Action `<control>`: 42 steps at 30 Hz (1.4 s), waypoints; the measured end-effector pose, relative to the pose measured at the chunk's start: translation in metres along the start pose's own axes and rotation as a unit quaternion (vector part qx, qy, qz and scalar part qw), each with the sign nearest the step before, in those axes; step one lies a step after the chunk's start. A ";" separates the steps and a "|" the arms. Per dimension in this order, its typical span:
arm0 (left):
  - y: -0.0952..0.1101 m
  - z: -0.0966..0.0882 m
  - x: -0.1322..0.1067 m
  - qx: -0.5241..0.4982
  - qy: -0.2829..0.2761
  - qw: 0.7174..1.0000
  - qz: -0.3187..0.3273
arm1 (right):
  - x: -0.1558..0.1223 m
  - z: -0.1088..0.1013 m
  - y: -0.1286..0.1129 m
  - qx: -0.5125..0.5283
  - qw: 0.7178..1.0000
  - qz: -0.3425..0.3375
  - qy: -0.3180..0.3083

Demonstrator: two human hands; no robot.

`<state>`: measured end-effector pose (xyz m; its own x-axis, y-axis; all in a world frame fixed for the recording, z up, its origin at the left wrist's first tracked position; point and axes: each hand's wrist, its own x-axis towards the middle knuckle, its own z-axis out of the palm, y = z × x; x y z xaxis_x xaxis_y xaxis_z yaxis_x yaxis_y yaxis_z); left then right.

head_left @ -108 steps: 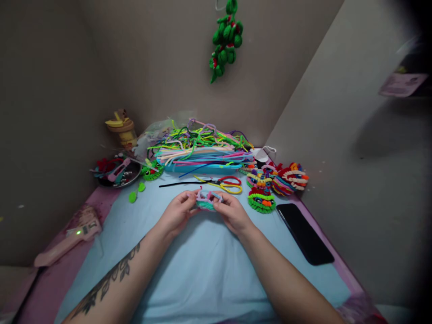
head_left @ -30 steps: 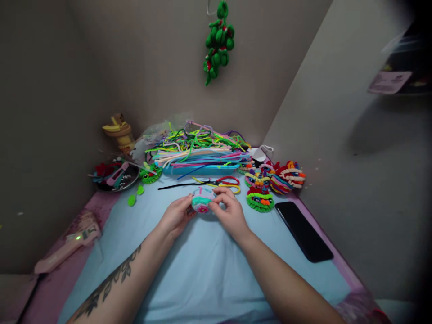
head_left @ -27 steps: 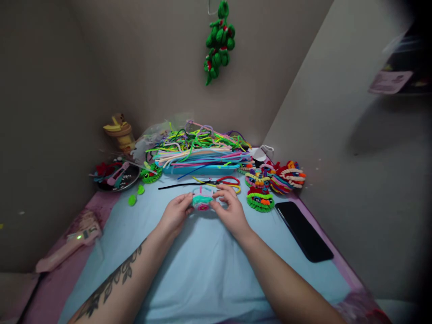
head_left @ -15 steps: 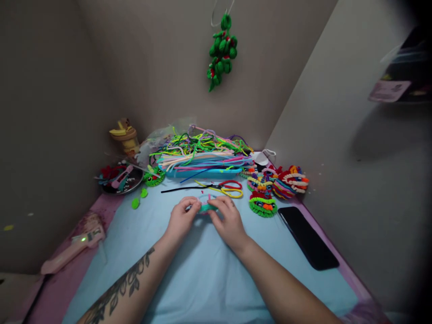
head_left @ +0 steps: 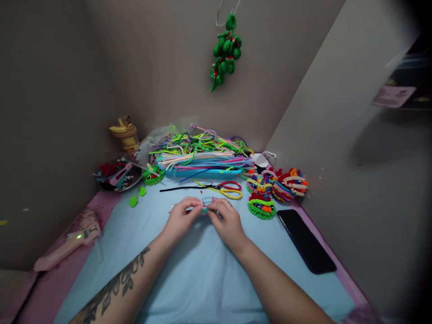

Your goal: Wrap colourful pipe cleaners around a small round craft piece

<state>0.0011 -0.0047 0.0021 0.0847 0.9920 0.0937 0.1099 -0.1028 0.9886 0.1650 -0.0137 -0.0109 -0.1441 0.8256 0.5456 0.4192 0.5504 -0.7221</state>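
Observation:
A small teal and pink pipe-cleaner piece [head_left: 204, 206] sits between both hands, just above the light blue cloth [head_left: 202, 270]. My left hand [head_left: 180, 218] pinches its left side, fingers closed. Fingers of my right hand [head_left: 227, 219] are closed on its right side. Most of the piece is hidden by the fingertips. Red and yellow scissors [head_left: 225, 188] and a black pipe cleaner [head_left: 178, 188] lie just beyond the hands.
A heap of coloured pipe cleaners [head_left: 202, 150] fills the back of the table. Finished woven faces [head_left: 275, 189] lie at right beside a black phone [head_left: 305, 240]. A metal dish [head_left: 119, 175] and pink glue gun [head_left: 65, 245] are at left. A green ornament [head_left: 225, 49] hangs on the wall.
The piece, held up showing its pink centre a second ago, has been lowered and turned. Both hands have closed more tightly over it.

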 end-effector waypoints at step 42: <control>0.016 -0.013 0.004 0.005 -0.113 0.993 -0.017 | 0.010 -0.016 -0.007 0.117 0.985 0.099 -0.083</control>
<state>-0.0100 -0.0016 0.0195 0.3012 0.9531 0.0310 0.1265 -0.0722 0.9893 0.1751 -0.0111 0.0062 -0.2322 0.9180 0.3214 0.2394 0.3742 -0.8959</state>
